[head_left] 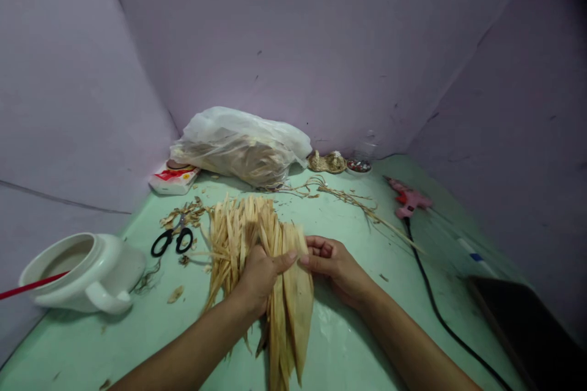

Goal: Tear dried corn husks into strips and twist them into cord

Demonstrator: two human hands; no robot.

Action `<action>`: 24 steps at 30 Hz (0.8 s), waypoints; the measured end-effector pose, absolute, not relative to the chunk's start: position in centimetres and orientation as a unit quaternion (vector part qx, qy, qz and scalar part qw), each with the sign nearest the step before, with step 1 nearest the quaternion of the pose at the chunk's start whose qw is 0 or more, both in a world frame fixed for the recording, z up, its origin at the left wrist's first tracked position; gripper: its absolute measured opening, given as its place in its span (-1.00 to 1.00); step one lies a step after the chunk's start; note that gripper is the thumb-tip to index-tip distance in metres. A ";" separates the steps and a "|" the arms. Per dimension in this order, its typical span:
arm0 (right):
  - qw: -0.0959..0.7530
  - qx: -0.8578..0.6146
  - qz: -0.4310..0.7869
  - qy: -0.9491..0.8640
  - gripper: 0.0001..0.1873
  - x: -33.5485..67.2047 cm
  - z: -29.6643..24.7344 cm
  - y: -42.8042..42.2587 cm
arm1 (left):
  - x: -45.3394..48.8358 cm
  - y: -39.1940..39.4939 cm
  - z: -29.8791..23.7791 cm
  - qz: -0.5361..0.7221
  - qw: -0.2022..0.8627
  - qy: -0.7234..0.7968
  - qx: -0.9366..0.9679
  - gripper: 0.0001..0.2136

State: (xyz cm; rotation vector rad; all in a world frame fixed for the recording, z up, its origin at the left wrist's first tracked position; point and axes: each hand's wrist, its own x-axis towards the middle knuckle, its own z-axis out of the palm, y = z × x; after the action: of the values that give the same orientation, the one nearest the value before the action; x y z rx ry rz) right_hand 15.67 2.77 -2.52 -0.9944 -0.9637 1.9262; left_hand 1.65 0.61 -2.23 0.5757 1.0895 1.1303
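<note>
A pile of dried corn husk strips (pixel 238 238) lies on the green table (pixel 348 342) in front of me. My left hand (pixel 261 278) is closed around a bundle of wider husk leaves (pixel 293 311), thumb stretched across them. My right hand (pixel 332 263) pinches the right edge of the same bundle, fingers curled, its thumb meeting my left thumb.
Black-handled scissors (pixel 173 240) lie to the left among husk scraps. A white ceramic pot (pixel 85 272) with a red stick stands at far left. A plastic bag of husks (pixel 243 146) sits at the back. A pink glue gun (pixel 408 198) and its black cord (pixel 435 311) lie right.
</note>
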 end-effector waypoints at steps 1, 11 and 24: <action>0.375 -0.390 0.753 -0.375 -0.65 15.7 -2.5 2.8 | 1.6 0.6 -2.2 0.500 0.671 0.484 0.258 -0.59; 0.393 -0.405 0.756 -0.332 -0.65 16.0 -2.8 2.9 | 1.5 0.4 -1.7 0.505 0.684 0.459 0.260 -0.57; 0.411 -0.402 0.735 -0.359 -0.64 15.6 -3.0 2.7 | 1.7 0.4 -1.7 0.495 0.673 0.482 0.264 -0.57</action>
State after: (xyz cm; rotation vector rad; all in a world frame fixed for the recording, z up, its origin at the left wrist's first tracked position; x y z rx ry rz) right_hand 15.58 2.74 -3.05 -1.0120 -0.9048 1.8508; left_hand 1.69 0.45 -1.73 0.5938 1.0861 1.1149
